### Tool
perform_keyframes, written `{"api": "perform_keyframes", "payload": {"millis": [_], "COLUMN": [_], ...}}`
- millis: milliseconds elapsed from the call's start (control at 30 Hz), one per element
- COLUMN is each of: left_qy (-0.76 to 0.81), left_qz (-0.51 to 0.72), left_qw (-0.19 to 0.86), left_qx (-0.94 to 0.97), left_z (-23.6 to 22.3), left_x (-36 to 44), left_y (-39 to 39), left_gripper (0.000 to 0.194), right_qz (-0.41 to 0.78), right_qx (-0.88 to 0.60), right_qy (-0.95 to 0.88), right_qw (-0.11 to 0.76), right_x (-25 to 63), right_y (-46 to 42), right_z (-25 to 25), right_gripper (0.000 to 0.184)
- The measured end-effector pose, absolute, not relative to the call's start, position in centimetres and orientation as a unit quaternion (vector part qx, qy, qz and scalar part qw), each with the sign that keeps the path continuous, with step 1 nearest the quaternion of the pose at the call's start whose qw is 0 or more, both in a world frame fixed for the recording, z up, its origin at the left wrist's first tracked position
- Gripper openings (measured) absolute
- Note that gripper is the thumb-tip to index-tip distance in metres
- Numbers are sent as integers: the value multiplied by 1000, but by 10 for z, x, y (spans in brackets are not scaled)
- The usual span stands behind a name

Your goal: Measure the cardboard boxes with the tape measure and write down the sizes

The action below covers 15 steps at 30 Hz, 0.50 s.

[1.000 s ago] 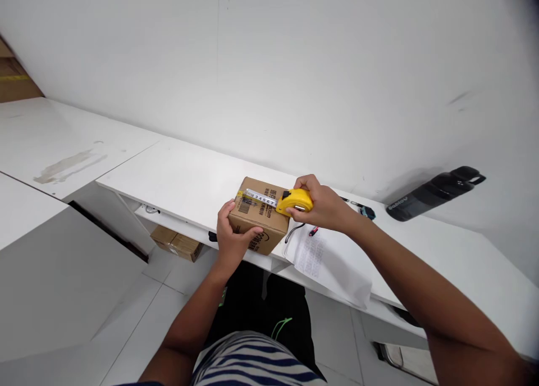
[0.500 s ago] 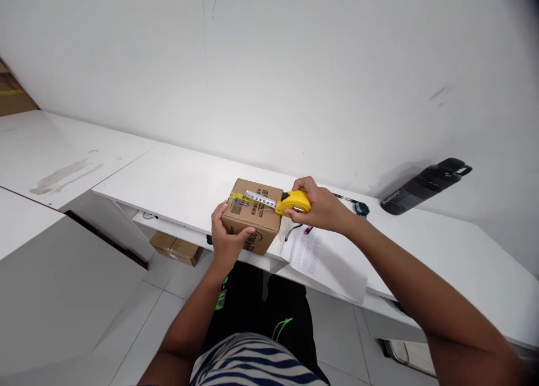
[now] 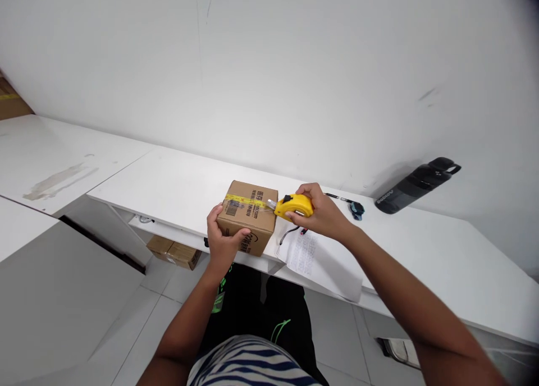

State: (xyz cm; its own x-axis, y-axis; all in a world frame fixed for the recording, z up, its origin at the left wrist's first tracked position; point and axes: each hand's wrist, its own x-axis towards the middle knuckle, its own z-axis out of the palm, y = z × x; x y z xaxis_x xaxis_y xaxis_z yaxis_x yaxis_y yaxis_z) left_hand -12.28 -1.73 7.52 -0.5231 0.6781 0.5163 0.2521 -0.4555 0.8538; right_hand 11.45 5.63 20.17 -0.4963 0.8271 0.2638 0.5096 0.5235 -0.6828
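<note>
A small brown cardboard box, printed in black and sealed with yellow tape, sits at the front edge of the white table. My left hand grips its left side, with the thumb on the front face and the fingers at the top left edge. In my right hand is a yellow tape measure, held at the box's top right edge. Only a short tip of its metal blade shows, pointing left over the box top.
Right of the box lies an open notebook with handwriting, a black strap across its top. Behind are a pen and a dark blue watch. A black bottle stands near the wall. Another carton is below the table.
The blade that stretched across the box top has drawn back into the tape measure, leaving only its tip out. My left hand has kept its grip on the box.
</note>
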Motion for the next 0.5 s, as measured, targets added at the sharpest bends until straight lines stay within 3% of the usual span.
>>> {"api": "perform_keyframes", "payload": {"millis": [233, 367, 500], "left_qy": [510, 535, 561], "left_qz": [718, 685, 628], "left_qw": [108, 35, -58], "left_qx": [461, 493, 536], "left_z": [79, 90, 99], "left_x": [-125, -133, -112], "left_y": [2, 37, 26], "left_gripper": [83, 87, 95], "right_qz": [319, 371, 449], "right_qx": [-470, -568, -561], "right_qy": [-562, -369, -296], "right_qw": [601, 636, 629], "right_x": [158, 179, 173], "right_y": [34, 1, -47], "right_z": [136, 79, 40], "right_gripper": [78, 68, 73]}}
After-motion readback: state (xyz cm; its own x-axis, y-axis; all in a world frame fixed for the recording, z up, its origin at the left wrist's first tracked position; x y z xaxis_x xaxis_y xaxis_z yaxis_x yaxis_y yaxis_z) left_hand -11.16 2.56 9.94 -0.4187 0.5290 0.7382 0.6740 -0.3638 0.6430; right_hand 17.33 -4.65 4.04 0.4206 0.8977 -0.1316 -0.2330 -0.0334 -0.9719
